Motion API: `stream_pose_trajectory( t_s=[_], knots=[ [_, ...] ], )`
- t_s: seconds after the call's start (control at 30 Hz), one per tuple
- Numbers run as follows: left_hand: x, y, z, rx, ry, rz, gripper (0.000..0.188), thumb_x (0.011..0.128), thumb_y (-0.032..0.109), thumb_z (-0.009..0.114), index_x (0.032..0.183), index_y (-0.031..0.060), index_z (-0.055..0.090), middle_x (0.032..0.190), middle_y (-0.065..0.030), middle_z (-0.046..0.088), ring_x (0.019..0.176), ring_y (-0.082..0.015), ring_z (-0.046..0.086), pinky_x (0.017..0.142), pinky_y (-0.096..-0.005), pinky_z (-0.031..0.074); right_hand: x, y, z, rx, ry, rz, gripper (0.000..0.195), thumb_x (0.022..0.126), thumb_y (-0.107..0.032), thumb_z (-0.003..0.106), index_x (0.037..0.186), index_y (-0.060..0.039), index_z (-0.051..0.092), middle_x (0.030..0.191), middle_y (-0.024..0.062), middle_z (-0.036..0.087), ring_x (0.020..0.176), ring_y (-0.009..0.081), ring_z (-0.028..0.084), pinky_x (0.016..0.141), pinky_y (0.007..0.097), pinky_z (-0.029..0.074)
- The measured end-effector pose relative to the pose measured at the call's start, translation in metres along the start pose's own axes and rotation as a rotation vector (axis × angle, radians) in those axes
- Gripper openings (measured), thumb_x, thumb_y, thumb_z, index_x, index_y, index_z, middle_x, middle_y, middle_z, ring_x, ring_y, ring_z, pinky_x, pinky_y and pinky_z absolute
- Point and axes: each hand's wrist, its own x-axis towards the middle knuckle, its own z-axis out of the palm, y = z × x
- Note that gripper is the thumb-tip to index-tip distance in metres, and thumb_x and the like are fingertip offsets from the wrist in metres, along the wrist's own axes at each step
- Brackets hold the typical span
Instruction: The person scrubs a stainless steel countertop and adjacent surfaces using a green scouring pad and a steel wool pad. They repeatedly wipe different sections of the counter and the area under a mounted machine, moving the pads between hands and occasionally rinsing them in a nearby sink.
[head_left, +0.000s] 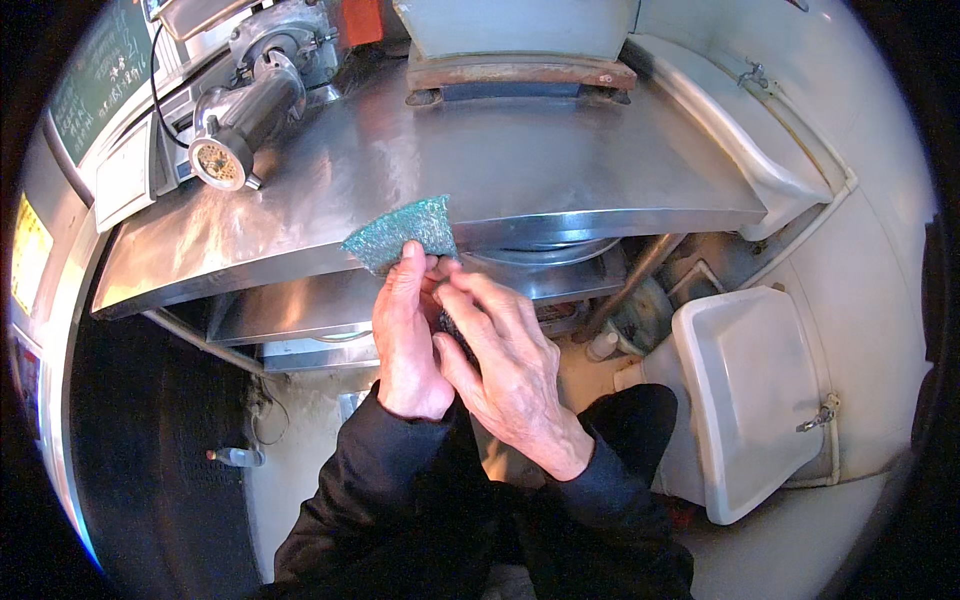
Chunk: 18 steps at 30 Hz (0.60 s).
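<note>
A green, glittery mesh scouring pad (405, 229) is held up in front of the stainless steel table's front edge. My left hand (409, 330) grips its lower edge, with the thumb on the near face. My right hand (502, 352) is close against the left, its fingers bent and their tips near the pad's lower right corner. Whether those fingertips pinch the pad cannot be told. Something dark shows between the palms, mostly hidden. Beyond the pad stretches the bare steel tabletop (495, 161).
A metal meat grinder (247, 124) stands at the table's back left, beside a white scale (126, 180). At the back is a wooden stand (517, 73) under a pale container (517, 26). A white sink (757, 397) lies right; a plastic bottle (238, 457) is at lower left.
</note>
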Motion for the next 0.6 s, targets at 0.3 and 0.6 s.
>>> stream_pose_trajectory(
  t_s=[0.3,0.6],
  knots=[
    [0.0,0.001,0.001,-0.003,0.064,0.042,0.03,0.099,0.039,0.061,0.096,0.0083,0.062,0.095,-0.0048,0.067,0.094,-0.016,0.06,0.087,-0.032,0.046,-0.02,0.031,0.006,0.222,0.215,0.156,0.043,0.079,0.005,0.069,0.121,-0.0028,0.062,0.112,0.0185,0.064,0.099,0.0333,0.067,0.085,0.0383,0.054],
    [0.004,0.002,0.017,0.03,0.018,-0.051,0.039,0.092,0.046,0.069,0.093,0.008,0.064,0.092,-0.0068,0.071,0.08,-0.0126,0.063,0.074,-0.0271,0.049,-0.158,0.166,-0.003,0.461,0.157,0.964,0.035,0.09,-0.005,0.062,0.124,-0.0076,0.058,0.098,0.0036,0.062,0.076,0.0114,0.059,0.063,0.0281,0.05]
  ],
)
